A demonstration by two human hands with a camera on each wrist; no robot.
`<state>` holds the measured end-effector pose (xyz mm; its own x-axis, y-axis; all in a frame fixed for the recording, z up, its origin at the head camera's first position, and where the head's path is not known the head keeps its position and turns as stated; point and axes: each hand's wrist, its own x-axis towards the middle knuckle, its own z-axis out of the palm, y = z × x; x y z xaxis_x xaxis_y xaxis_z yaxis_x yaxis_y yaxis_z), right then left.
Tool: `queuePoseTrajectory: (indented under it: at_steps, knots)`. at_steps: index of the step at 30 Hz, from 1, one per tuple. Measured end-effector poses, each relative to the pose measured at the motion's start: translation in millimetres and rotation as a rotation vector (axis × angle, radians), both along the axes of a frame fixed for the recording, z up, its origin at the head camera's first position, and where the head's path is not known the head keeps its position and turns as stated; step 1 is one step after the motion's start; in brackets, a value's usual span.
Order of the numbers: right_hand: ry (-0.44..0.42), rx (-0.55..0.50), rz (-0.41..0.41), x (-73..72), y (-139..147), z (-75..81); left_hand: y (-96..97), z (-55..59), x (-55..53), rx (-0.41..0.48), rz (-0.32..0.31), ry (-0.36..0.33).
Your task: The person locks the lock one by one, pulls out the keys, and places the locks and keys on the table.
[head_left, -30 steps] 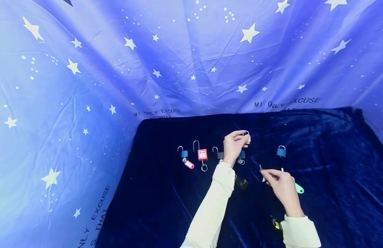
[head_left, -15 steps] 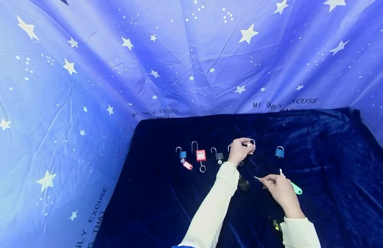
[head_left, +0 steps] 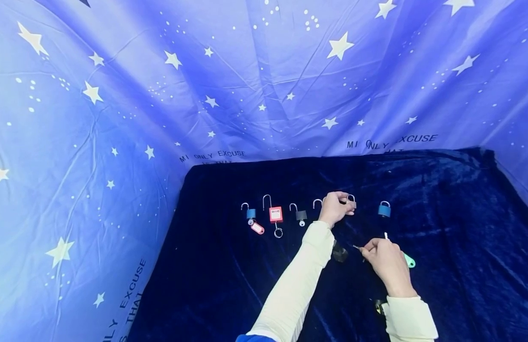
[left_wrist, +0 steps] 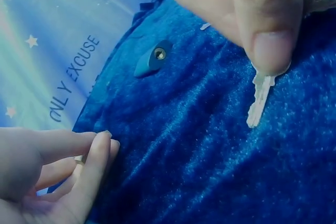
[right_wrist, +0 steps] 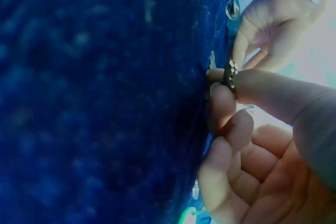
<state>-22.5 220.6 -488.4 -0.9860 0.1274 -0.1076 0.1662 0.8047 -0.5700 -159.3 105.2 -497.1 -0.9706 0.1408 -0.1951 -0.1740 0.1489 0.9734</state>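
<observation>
My left hand (head_left: 335,209) pinches a small padlock (head_left: 352,205) above the dark blue cloth, its silver shackle pointing up in the head view. In the left wrist view that hand's fingers mostly hide the padlock. Below and to the right, my right hand (head_left: 390,266) pinches a silver key (left_wrist: 258,100) between thumb and finger, its blade sticking out past the fingertips. A second key (left_wrist: 321,2) shows beside the right thumb. The held key and padlock are apart. A blue padlock (head_left: 384,210) with its shackle down in the body lies right of the left hand, its keyhole visible in the left wrist view.
Left of the hands lie a blue padlock (head_left: 251,213) with a red tag (head_left: 257,228), a red padlock (head_left: 275,214) and a dark grey padlock (head_left: 301,215), shackles raised. A green tag (head_left: 411,261) and a black object (head_left: 340,251) lie near the right hand.
My left hand has moved right and nearer to me with the padlock. The key in my right hand has turned from pointing up to pointing left.
</observation>
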Motion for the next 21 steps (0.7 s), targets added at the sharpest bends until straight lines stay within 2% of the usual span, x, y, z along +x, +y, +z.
queuePoseTrajectory:
  at_steps: [3, 9, 11, 15, 18, 21]
  knots:
    - [-0.028, 0.002, -0.015, 0.2, 1, 0.5, 0.3, 0.3, -0.4, -0.034, -0.015, 0.012]
    - [0.003, 0.017, -0.011, 1.6, 2, 1.3, -2.0, 6.8, -0.6, -0.129, -0.048, 0.028]
    - [-0.003, 0.022, -0.014, 2.0, 2, 2.2, -2.0, 8.7, -0.9, -0.138, -0.049, 0.01]
    - [-0.026, 0.032, -0.029, 1.8, 2, 5.1, -3.8, 14.8, -0.2, -0.248, -0.043, 0.042]
    - [-0.002, 0.045, -0.037, 1.5, 1, 6.9, -7.5, 19.6, 0.3, -0.304, -0.043, 0.059]
    - [0.045, 0.048, -0.035, 0.1, -1, 8.8, -12.4, 22.0, 0.2, -0.275, -0.044, 0.055]
